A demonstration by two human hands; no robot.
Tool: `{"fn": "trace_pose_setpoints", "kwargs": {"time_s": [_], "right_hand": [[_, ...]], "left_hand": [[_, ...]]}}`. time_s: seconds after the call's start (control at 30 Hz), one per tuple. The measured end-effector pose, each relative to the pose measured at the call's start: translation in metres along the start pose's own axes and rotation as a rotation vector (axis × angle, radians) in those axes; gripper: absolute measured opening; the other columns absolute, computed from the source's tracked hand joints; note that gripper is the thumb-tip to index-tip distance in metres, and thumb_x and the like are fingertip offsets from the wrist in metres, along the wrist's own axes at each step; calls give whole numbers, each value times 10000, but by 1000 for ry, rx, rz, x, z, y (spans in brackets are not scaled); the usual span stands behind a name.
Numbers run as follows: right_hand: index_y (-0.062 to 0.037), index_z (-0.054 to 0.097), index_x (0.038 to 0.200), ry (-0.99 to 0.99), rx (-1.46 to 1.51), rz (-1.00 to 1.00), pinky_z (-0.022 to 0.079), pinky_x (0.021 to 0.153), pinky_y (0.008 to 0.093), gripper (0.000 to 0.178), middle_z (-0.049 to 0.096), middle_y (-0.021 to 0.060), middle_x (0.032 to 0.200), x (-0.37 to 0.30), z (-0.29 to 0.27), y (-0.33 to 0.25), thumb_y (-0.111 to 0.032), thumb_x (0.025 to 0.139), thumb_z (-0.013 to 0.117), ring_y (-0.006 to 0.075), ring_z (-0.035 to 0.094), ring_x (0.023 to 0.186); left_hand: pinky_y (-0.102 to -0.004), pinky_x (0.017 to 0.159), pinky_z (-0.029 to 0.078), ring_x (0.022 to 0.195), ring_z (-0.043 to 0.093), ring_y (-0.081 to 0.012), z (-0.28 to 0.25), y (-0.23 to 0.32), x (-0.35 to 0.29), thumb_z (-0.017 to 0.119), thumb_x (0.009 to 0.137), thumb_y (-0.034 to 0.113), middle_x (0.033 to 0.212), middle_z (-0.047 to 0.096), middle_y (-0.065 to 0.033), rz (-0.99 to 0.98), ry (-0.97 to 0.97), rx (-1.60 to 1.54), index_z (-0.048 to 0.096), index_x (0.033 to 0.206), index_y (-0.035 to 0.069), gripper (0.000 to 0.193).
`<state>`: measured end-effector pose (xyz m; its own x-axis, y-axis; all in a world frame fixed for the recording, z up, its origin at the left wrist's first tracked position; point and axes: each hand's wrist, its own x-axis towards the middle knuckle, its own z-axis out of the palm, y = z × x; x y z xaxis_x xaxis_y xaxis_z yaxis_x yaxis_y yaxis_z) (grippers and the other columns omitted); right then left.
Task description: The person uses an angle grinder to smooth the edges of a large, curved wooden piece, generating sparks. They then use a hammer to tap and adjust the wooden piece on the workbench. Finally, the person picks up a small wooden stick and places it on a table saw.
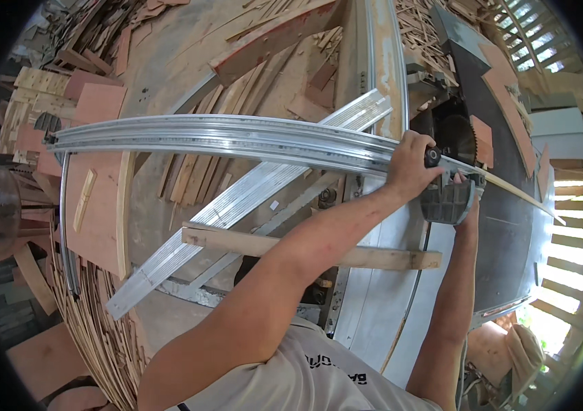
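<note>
A long aluminium fence rail [236,140] runs across the view from far left to right. At its right end my left hand [411,164] is closed around a black knob [433,157]. A grey ribbed bracket [447,204] hangs from that end. My right hand [468,205] grips the bracket from its right side; most of its fingers are hidden behind it, with a fingertip showing at the top. Just beyond the hands stands a toothed circular saw blade [458,139]. A thin wood strip [517,196] lies to the right of the rail's end.
Below the rail, a ribbed aluminium arm [236,198] slants across, with a wooden bar [312,248] near it. The dark saw table [503,253] is at right, the pale sliding table [380,294] in front. Wood offcuts [216,130] and a reddish panel [96,205] lie left.
</note>
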<state>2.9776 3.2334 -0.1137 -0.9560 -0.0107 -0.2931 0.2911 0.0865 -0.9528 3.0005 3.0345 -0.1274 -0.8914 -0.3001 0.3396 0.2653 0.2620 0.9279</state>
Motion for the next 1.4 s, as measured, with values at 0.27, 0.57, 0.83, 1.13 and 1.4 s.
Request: {"fn": "trace_pose_setpoints", "kwargs": {"time_s": [0.27, 0.57, 0.83, 1.13, 1.4], "right_hand": [[1, 509, 1386, -258, 111, 22, 524, 839, 290, 439, 653, 80, 1128, -9, 86, 38, -91, 959, 560, 140, 638, 977], [17, 569, 1307, -195, -106, 95, 494, 863, 302, 382, 672, 117, 1107, -69, 221, 7, -121, 951, 576, 183, 623, 999], [59, 568, 1253, -197, -217, -281, 427, 1021, 421, 531, 557, 274, 1233, -83, 329, 39, -277, 860, 689, 399, 544, 1164], [78, 478, 1302, -309, -51, -274, 376, 1091, 435, 567, 461, 294, 1317, -106, 379, 45, -272, 887, 641, 412, 490, 1214], [-17, 591, 1265, -911, -293, -411, 518, 882, 433, 612, 645, 220, 1132, -153, 383, 8, -380, 791, 728, 378, 629, 1061]], "left_hand": [[-401, 861, 474, 1016, 558, -315, -128, -21, -24, 865, 699, 262, 1116, 541, -150, 149, 108, 58, 518, 1243, 38, 683], [-298, 852, 504, 996, 564, -170, -375, -60, -98, 736, 886, 158, 1121, 563, -96, -259, 423, 234, 560, 1247, 4, 431], [-297, 945, 453, 1087, 565, -166, -432, -68, -152, 646, 962, 186, 1195, 594, -120, -448, 423, 187, 546, 1264, -58, 401], [-328, 956, 454, 1116, 558, -217, -406, -48, -176, 597, 992, 238, 1228, 574, -146, -402, 330, 357, 500, 1310, -69, 452], [-359, 938, 475, 1148, 553, -251, -398, -42, -183, 541, 1011, 274, 1264, 550, -187, -554, 586, 291, 463, 1348, -44, 470]]}}
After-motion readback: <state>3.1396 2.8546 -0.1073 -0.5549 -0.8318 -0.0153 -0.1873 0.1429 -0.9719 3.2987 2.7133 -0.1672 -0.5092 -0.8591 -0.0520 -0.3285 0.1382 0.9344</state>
